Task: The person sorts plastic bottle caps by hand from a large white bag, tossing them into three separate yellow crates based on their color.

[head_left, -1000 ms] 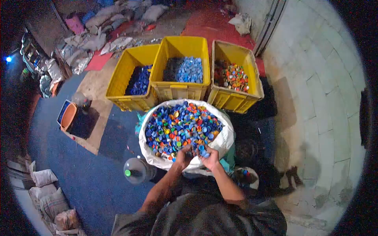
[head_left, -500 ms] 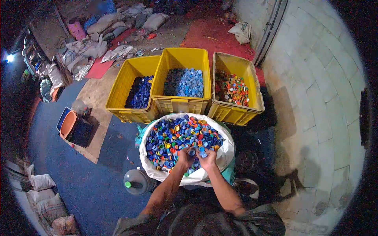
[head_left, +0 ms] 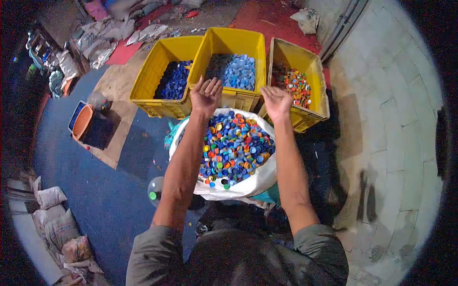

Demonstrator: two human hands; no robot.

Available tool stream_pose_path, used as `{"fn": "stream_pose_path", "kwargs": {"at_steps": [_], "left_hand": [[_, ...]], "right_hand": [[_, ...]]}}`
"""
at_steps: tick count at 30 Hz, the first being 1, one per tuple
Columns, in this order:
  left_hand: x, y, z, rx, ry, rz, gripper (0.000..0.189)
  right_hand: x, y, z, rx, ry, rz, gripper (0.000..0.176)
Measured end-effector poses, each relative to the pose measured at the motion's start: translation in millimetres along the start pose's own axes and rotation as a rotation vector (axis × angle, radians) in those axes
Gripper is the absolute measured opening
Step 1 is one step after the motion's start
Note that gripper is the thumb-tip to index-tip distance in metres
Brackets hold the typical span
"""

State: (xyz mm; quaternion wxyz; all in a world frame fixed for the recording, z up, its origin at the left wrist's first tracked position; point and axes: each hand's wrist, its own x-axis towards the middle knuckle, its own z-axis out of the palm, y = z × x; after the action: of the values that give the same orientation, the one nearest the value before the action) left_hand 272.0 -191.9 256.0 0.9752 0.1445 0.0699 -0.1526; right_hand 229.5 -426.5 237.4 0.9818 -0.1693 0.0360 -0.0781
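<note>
Both my arms reach forward over a white sack (head_left: 261, 185) full of mixed coloured bottle caps (head_left: 234, 148). My left hand (head_left: 206, 97) is palm up with its fingers apart, at the near edge of the middle yellow crate (head_left: 260, 52), which holds light blue caps (head_left: 242, 71). Between that crate and the right yellow crate (head_left: 320, 95) is my right hand (head_left: 277, 101), fingers stretched out. No cap shows in either hand. Orange, red and white caps (head_left: 298, 86) lie in the right crate; dark blue caps (head_left: 174, 81) lie in the left yellow crate (head_left: 143, 78).
A large clear bottle with a green cap (head_left: 152, 195) stands left of the sack. Farther left, an orange tub (head_left: 83, 122) sits by a cardboard sheet (head_left: 119, 136). Filled sacks (head_left: 62, 224) line the lower left, and a block wall (head_left: 386, 138) rises on the right.
Both hands have left the caps in the sack and moved forward to the crates, spreading apart. The light blue caps seen in them earlier no longer show there. The view has tilted down.
</note>
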Motion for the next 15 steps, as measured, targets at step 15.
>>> {"fn": "stream_pose_path", "kwargs": {"at_steps": [15], "left_hand": [[-260.6,-31.0,-342.2,0.643,0.705,-0.321,0.014]], "right_hand": [[-276.5,155.8,-219.2,-1.489,0.337,0.184,0.02]]}}
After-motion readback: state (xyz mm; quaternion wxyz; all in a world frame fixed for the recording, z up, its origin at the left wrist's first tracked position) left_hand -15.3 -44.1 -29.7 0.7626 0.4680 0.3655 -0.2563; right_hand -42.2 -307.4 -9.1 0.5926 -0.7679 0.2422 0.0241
